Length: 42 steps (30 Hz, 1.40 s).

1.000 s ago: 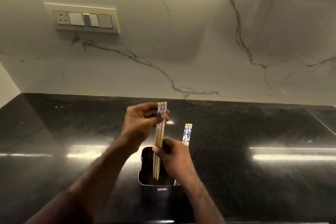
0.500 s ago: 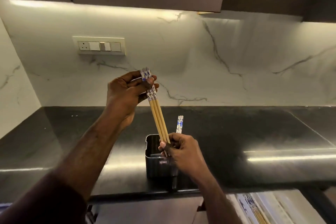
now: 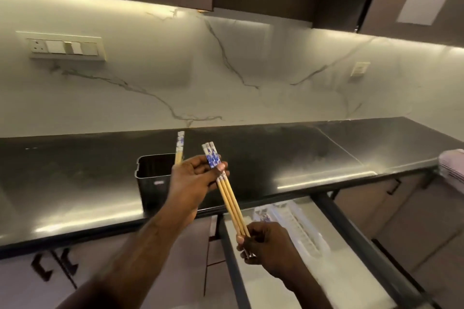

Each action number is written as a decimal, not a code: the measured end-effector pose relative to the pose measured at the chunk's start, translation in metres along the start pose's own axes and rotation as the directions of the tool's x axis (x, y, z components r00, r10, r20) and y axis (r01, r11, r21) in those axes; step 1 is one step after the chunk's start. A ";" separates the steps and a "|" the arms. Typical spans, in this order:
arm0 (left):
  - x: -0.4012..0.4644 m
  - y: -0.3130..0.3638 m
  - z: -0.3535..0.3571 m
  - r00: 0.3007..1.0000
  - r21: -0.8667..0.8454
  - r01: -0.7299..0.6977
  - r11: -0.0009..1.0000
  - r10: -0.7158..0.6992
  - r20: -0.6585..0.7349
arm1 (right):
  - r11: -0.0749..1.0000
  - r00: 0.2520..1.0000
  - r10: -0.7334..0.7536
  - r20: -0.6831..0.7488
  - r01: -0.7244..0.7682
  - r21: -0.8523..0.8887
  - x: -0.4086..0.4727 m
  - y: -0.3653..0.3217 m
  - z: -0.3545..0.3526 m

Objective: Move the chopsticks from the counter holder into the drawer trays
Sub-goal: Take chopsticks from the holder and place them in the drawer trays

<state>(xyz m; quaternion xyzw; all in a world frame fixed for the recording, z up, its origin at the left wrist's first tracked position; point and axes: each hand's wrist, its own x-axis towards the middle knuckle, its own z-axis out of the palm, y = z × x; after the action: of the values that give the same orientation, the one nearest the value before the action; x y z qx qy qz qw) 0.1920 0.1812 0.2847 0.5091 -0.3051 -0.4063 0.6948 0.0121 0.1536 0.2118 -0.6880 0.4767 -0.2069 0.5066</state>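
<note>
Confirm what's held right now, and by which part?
A bundle of chopsticks: left hand grips the blue-patterned top end, right hand pinches the plain tips, over the open drawer.

Single head view, forward and down; close above counter (image 3: 288,158)

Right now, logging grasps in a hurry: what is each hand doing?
Left hand: pinching the chopsticks near their patterned tops.
Right hand: gripping the same chopsticks at their lower tips.

chopstick bundle (image 3: 227,192) lifted clear of holder (image 3: 154,178), both hands (image 3: 193,180) now over open drawer (image 3: 288,271)
</note>
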 end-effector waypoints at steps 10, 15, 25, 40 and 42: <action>-0.032 -0.139 0.199 0.978 0.153 0.182 0.971 -0.196 0.078 | 0.970 0.968 0.243 -0.063 -0.242 0.031 -0.046 0.120 -0.180; -0.031 -0.205 0.262 0.939 0.228 0.310 0.923 -0.334 0.077 | 0.931 0.931 0.359 -0.071 -0.362 -0.039 -0.036 0.162 -0.237; 0.050 -0.312 0.292 0.877 0.432 0.403 0.807 -0.475 0.070 | 0.798 0.800 0.601 0.008 -0.599 -0.068 0.072 0.225 -0.270; 0.137 -0.417 0.262 0.938 0.973 -0.221 0.071 -0.257 0.231 | 0.644 0.636 0.763 0.115 -0.763 -0.051 0.228 0.279 -0.234; 0.141 -0.421 0.258 0.917 0.961 -0.276 -0.017 -0.304 0.258 | 0.648 0.637 0.757 0.145 -0.760 -0.046 0.238 0.291 -0.223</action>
<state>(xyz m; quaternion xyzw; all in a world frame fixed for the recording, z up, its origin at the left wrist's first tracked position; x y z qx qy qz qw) -0.0630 -0.1247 -0.0396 0.7575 -0.6304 -0.1656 0.0370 -0.1793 -0.1736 -0.0062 -0.4334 0.6794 0.0726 0.5876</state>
